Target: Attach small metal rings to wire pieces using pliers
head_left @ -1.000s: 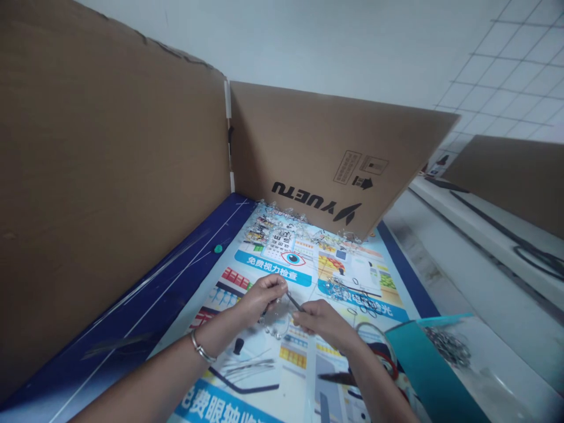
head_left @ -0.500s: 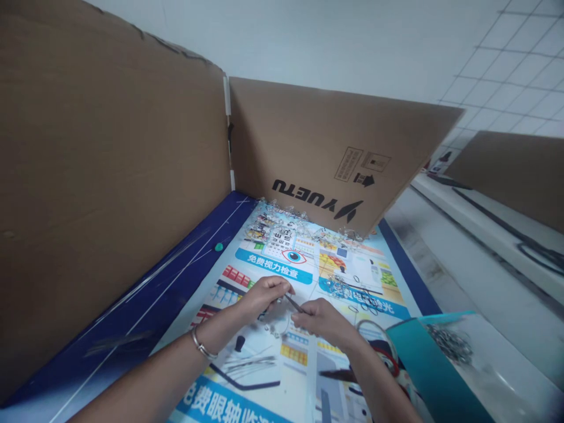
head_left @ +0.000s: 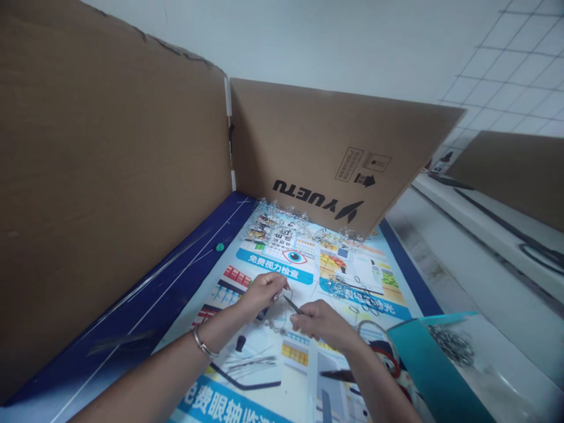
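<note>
My left hand (head_left: 267, 294) pinches a thin wire loop (head_left: 289, 294) between thumb and fingers. A strand of small clear beads (head_left: 274, 324) hangs beneath the fingers, seemingly joined to the loop; the join is too small to make out. Wrapped in my right hand (head_left: 319, 320) is a slim, pointed dark metal tool, which looks like needle-nose pliers (head_left: 291, 304); its handles are hidden in the palm. The tip points up and left, close to the wire loop; whether they touch I cannot tell.
Cut wires (head_left: 251, 365) lie near my left forearm. Tangled wire pieces (head_left: 352, 292) and clear beaded pieces (head_left: 282, 214) lie farther back. A teal-edged box (head_left: 449, 346) holds a metal heap at right. Cardboard panels (head_left: 308, 135) wall the left and back. Dark pointed blades (head_left: 337, 375) lie beside my right forearm.
The tool's tip has drawn slightly away from my left fingers, and the wire loop shows more clearly between the hands. The left hand has shifted a little to the left.
</note>
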